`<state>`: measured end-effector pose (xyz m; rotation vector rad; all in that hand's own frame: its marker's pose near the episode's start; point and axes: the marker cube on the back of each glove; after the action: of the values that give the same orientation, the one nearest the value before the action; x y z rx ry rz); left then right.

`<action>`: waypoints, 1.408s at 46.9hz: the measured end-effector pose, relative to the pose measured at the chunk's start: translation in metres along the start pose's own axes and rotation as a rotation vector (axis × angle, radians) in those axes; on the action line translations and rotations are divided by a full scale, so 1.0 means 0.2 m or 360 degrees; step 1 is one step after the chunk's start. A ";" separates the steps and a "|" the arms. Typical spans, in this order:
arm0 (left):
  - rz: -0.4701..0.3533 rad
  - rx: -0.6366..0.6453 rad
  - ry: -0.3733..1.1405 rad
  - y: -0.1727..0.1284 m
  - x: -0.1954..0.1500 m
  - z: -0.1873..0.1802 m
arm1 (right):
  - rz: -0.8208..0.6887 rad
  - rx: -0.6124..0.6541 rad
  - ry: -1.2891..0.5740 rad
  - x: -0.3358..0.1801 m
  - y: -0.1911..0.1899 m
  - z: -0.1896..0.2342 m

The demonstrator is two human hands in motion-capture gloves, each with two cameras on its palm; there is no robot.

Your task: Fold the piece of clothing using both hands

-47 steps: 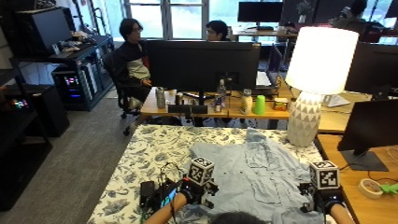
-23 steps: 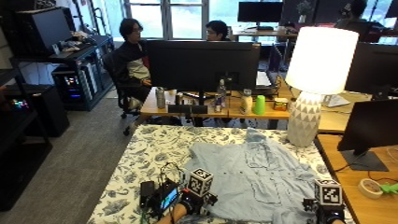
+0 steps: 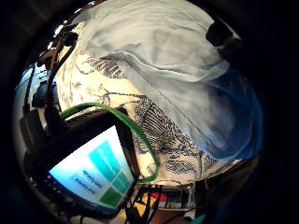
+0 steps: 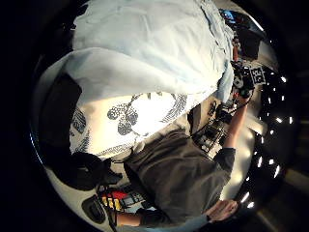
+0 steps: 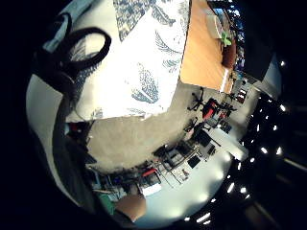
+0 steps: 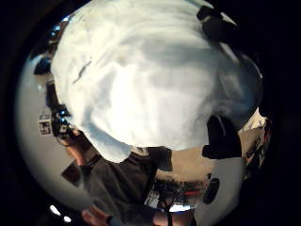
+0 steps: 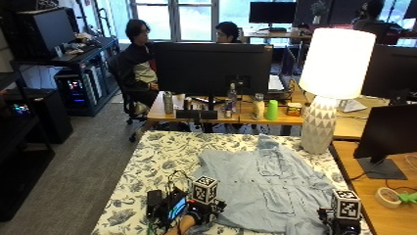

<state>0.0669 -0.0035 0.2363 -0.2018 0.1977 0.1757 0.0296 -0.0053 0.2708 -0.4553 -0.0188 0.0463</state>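
Observation:
A light blue shirt lies spread on the flower-print tablecloth, collar away from me. My left hand is at the near left corner of its hem. The right hand is at the near right corner, by the table's edge. In the left thumb side palm view a dark finger lies against the raised hem. In the right thumb side palm view the shirt bulges close, with fingers curled at its edge. Both hands seem to pinch the hem.
A small device with a lit screen and cables lies on the cloth just left of my left hand. A white lamp stands at the far right corner. A wooden desk on the right carries a monitor and a tape roll.
Both hands have come back toward me along the shirt, from its lower part to the near hem. The shirt lies as before.

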 end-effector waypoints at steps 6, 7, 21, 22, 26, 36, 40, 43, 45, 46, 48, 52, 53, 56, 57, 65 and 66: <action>0.0038 -0.0047 0.0057 -0.03 -0.02 0.02 | -0.0160 0.0291 -0.0024 0.00 -0.09 -0.03; 0.0041 -0.0044 0.0060 -0.02 -0.02 0.02 | -0.0167 0.0315 -0.0024 -0.01 -0.08 -0.04; 0.0005 0.0020 0.0039 -0.03 -0.04 -0.09 | -0.0176 0.0378 0.0052 -0.02 -0.08 -0.11; 0.0024 -0.0009 0.0059 -0.02 -0.04 -0.10 | -0.0174 0.0380 0.0059 -0.02 -0.07 -0.12; 0.0029 -0.0057 0.0049 0.01 -0.02 -0.17 | -0.0164 0.0394 0.0083 -0.02 -0.07 -0.18; 0.0010 -0.0028 -0.0014 0.03 -0.01 -0.42 | -0.0154 0.0520 0.0155 -0.05 -0.02 -0.47; -0.0025 0.0015 -0.0047 0.01 -0.03 -0.57 | -0.0150 0.0584 0.0205 -0.09 0.02 -0.66; -0.0078 0.0064 -0.0066 -0.03 -0.06 -0.70 | -0.0150 0.0614 0.0235 -0.13 0.07 -0.84; -0.0128 0.0083 -0.0051 -0.06 -0.08 -0.77 | -0.0141 0.0635 0.0245 -0.15 0.08 -0.93; -0.0154 0.0092 -0.0040 -0.08 -0.10 -0.81 | -0.0128 0.0650 0.0253 -0.15 0.05 -0.98; -0.0200 0.0121 -0.0015 -0.15 -0.15 -0.89 | -0.0088 0.0685 0.0274 -0.14 -0.05 -1.08; -0.0322 0.0239 0.0033 -0.23 -0.21 -1.05 | -0.0017 0.0751 0.0283 -0.14 -0.26 -1.26; -0.0363 0.0259 0.0045 -0.23 -0.22 -1.09 | 0.0002 0.0764 0.0277 -0.15 -0.28 -1.31; -0.0471 0.0268 0.0086 -0.30 -0.28 -1.16 | 0.0056 0.0803 0.0273 -0.20 -0.34 -1.43; -0.0509 0.0275 0.0093 -0.33 -0.29 -1.17 | 0.0068 0.0815 0.0281 -0.21 -0.36 -1.46; -0.0803 0.0299 0.0146 -0.49 -0.41 -1.31 | 0.0128 0.0975 0.0124 -0.35 -0.74 -1.71; -0.0832 0.0305 0.0146 -0.53 -0.43 -1.30 | 0.0132 0.1000 0.0085 -0.36 -0.79 -1.72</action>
<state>-0.0412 -0.1743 0.0238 -0.0658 0.2448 -0.3715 -0.0264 -0.3024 0.0316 0.1711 0.0663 0.1172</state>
